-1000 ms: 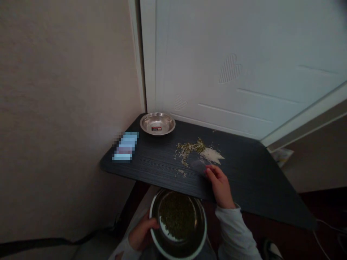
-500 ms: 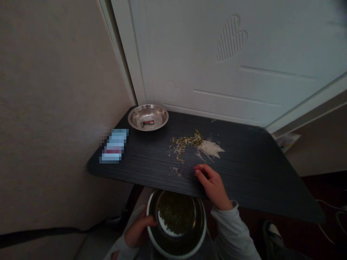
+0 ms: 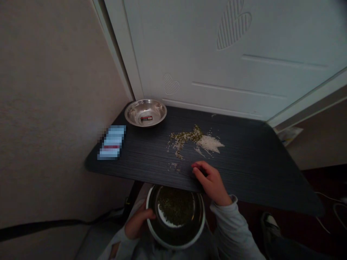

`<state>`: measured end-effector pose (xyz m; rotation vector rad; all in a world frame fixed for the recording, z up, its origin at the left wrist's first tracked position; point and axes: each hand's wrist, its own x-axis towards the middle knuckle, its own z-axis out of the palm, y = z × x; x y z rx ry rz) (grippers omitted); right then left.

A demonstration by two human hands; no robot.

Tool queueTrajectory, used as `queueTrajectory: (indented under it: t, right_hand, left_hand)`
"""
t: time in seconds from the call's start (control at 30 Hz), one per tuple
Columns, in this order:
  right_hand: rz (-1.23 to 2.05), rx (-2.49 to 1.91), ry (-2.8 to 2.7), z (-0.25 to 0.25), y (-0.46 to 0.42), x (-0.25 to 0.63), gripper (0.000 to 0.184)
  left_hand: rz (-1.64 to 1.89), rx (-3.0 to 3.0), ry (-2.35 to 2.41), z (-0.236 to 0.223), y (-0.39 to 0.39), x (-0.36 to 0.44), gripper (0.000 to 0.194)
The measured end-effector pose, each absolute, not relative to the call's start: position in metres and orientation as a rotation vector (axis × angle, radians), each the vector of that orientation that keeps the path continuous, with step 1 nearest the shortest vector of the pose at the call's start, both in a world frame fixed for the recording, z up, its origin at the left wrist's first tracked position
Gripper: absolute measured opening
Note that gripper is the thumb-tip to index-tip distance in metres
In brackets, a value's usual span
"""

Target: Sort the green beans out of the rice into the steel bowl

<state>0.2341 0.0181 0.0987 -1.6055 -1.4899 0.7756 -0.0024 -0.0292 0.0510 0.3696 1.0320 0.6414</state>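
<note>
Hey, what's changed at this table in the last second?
The right hand has moved left and nearer the front edge of the dark, wood-grained table, away from the white grain pile. A clear, filmy item seen beside it no longer shows; whether it's held is unclear. Unchanged: left hand holding the round, pale-rimmed bowl of green grains; shallow silver metal bowl.

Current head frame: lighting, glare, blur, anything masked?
Head view: dim overall; small soft highlights on the steel bowl at the table's back; a pale glint inside the held bowl, beside its dark green contents; fine detail soft, right-hand fingertips unclear; coarse pixelation hides the bright rectangle on the left.
</note>
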Motion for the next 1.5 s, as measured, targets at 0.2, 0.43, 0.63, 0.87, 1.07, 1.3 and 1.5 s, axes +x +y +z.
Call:
queueTrajectory:
  t: [0.2,0.43,0.63,0.87,1.07,1.3,1.5]
  right_hand:
    - [0.846,-1.585,-1.437,0.099,0.018,0.235,0.019]
    - [0.87,-1.605,-1.387,0.096,0.004,0.235,0.019]
    - [0.814,-1.644,-1.422,0.096,-0.002,0.234,0.017]
    - [0.773,-1.66,-1.431,0.096,0.0,0.232,0.017]
    - [0.789,-1.65,-1.453,0.096,0.0,0.232,0.018]
    - [0.771,-1.655,-1.584,0.098,0.002,0.23,0.018]
    - [0.717,-1.631,-1.752,0.102,0.002,0.23,0.015]
  left_hand:
    - [0.675,0.357,1.053,0.052,-0.028,-0.005,0.065]
    - [0.684,0.305,1.048,0.053,-0.027,-0.007,0.059]
    - [0.653,0.307,1.053,0.046,-0.029,-0.011,0.056]
    - [0.675,0.307,1.048,0.044,-0.027,-0.009,0.058]
    - [0.665,0.275,1.058,0.046,-0.028,-0.014,0.052]
    - [0.658,0.282,1.059,0.048,-0.027,-0.014,0.051]
    - [0.655,0.284,1.051,0.047,-0.024,-0.016,0.053]
